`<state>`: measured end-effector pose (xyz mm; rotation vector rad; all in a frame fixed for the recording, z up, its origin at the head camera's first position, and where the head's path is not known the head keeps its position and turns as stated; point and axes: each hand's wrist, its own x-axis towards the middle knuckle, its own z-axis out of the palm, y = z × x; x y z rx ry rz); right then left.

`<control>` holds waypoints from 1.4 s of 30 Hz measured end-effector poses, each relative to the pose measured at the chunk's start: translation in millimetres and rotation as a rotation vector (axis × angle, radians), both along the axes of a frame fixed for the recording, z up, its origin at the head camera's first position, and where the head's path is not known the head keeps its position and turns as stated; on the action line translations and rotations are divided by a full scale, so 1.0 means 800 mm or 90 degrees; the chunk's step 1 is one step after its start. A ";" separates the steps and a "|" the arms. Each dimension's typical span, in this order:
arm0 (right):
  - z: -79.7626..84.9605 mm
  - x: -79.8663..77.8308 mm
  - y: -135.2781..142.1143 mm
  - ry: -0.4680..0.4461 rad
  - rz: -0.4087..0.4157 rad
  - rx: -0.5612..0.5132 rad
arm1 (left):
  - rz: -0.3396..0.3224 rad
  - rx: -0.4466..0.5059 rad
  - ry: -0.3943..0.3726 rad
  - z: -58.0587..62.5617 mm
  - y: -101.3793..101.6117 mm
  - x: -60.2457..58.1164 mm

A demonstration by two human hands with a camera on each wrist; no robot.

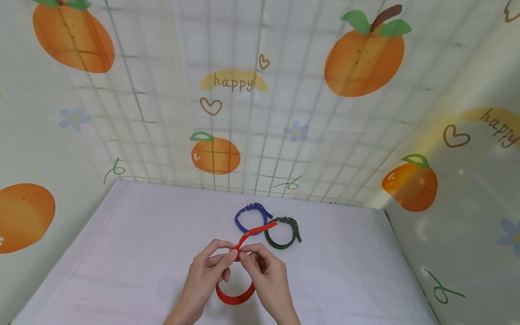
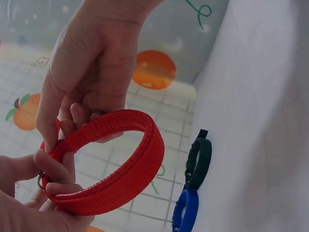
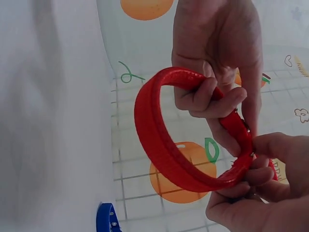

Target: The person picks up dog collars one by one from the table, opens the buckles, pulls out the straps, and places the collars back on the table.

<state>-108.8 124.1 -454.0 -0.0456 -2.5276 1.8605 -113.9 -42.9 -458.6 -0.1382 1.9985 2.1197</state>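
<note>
A red collar (image 1: 233, 300) is held up in a closed loop between both hands, clear of the table in the wrist views. My left hand (image 1: 203, 273) pinches it at the buckle end with thumb and fingers. From the other side my right hand (image 1: 268, 271) grips the same spot, thumb near the left thumb. The free strap end (image 1: 263, 227) sticks out forward and to the right, beyond the fingertips. Part of a metal ring (image 2: 40, 181) shows at the fingers in the left wrist view; the fingers hide most of the buckle.
Two buckled collars lie on the white table (image 1: 134, 234) beyond the hands: a blue collar (image 1: 239, 221) and a dark green collar (image 1: 280, 247) to its right. Behind the table hangs a fruit-printed curtain (image 1: 243, 117) over a wire grid, with printed sides left and right.
</note>
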 end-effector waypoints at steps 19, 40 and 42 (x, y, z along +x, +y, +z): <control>0.002 -0.003 -0.007 0.032 -0.027 0.064 | -0.043 0.027 0.003 -0.002 0.001 -0.001; 0.003 0.001 -0.004 0.034 0.033 0.063 | -0.102 -0.031 0.054 -0.005 -0.003 0.002; 0.003 0.001 -0.003 0.032 0.030 0.059 | -0.125 -0.043 0.063 -0.007 -0.004 0.004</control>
